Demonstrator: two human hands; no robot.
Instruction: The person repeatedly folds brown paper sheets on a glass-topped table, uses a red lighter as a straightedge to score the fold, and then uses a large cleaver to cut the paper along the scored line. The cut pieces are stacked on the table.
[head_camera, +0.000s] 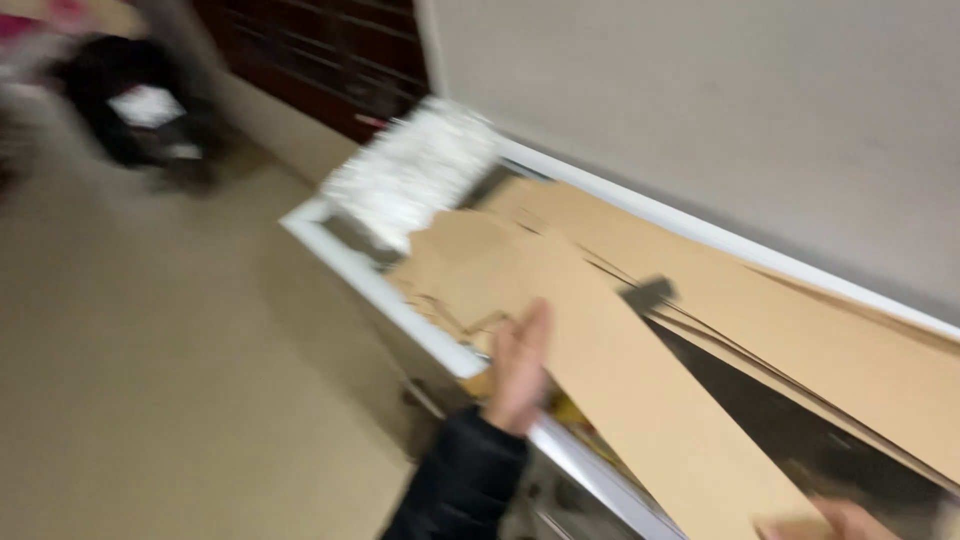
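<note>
Far up in the upper left of the frame a dark blurred shape (135, 105) sits on the pale floor (150, 400), too smeared to identify, and well clear of the work. Moving right, a white-framed cart (375, 280) runs diagonally from the middle toward the lower right, hard against the grey wall (750, 110). A white speckled slab (415, 170), perhaps foam, lies at its upper end.

The left hand (518, 370), in a black sleeve (460, 485), rests at the near rim with its fingers (535, 325) pressed together and laid flat against the edge of a long cardboard strip (620, 390). That strip lies slantwise on top of the other flattened cardboard sheets (800, 320) piled in the cart. It looks light but floppy along its length; I judge it would sag or buckle if lifted from one end, so a hold on both long edges would suit it. The surface looks smooth and a little slippery.

At the lower right corner the right hand (850, 520) meets the strip's near end; whether it grips there I cannot tell. The cart's rim and the close wall crowd any sideways swing.
</note>
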